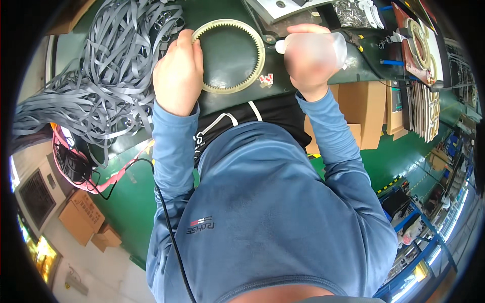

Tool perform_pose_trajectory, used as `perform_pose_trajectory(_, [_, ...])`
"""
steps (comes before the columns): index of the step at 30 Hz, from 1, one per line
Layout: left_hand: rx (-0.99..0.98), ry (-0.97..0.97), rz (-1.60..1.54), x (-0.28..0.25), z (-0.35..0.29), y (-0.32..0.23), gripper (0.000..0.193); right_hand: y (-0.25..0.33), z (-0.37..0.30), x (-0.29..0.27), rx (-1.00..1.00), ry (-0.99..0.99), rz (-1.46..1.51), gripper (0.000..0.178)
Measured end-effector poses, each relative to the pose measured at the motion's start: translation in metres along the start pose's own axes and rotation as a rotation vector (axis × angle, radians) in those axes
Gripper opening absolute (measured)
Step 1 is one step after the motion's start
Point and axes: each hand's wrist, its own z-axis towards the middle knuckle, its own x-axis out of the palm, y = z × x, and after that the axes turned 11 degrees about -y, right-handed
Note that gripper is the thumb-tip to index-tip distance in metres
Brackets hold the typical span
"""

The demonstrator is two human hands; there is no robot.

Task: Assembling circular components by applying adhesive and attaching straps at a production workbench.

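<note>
A large pale ring gear [261, 54] with teeth along its inner edge lies on the dark green tabletop. My left hand [178, 76] is closed on the ring's left side, with the fingertips over its upper left rim. To the right, my right hand [312, 83] holds a translucent bottle [340, 49]. The bottle's white tip points left toward the ring and stays apart from it. Part of this hand and the bottle looks blurred. Small red-and-white scraps [266, 79] lie just right of the ring.
A big heap of grey straps [118, 60] with metal clips covers the left of the table [283, 90]. At the back right are a pile of small metal parts [351, 14] and a cable. Cardboard boxes [361, 111] stand below the right edge. A black cord hangs across my left arm.
</note>
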Motion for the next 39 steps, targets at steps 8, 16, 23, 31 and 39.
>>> perform_pose_trajectory(8, [0.003, 0.005, 0.011, 0.001, 0.001, 0.0, 0.017, -0.002, -0.001, 0.002, 0.042, 0.025, -0.038, 0.017])
perform_pose_trajectory(16, [-0.012, 0.007, -0.02, 0.0, 0.001, -0.001, 0.017, -0.008, 0.003, 0.003, -0.045, 0.069, -0.067, 0.017])
perform_pose_trajectory(23, [-0.012, 0.005, -0.014, 0.0, 0.001, -0.001, 0.016, -0.009, 0.003, 0.001, -0.101, 0.072, -0.096, 0.016])
perform_pose_trajectory(31, [-0.006, -0.008, -0.011, 0.001, 0.0, 0.0, 0.017, -0.003, 0.003, 0.003, -0.034, 0.119, -0.127, 0.02])
perform_pose_trajectory(39, [-0.048, 0.023, -0.021, 0.0, 0.002, -0.002, 0.017, 0.006, 0.002, 0.001, 0.052, -0.026, -0.062, 0.011])
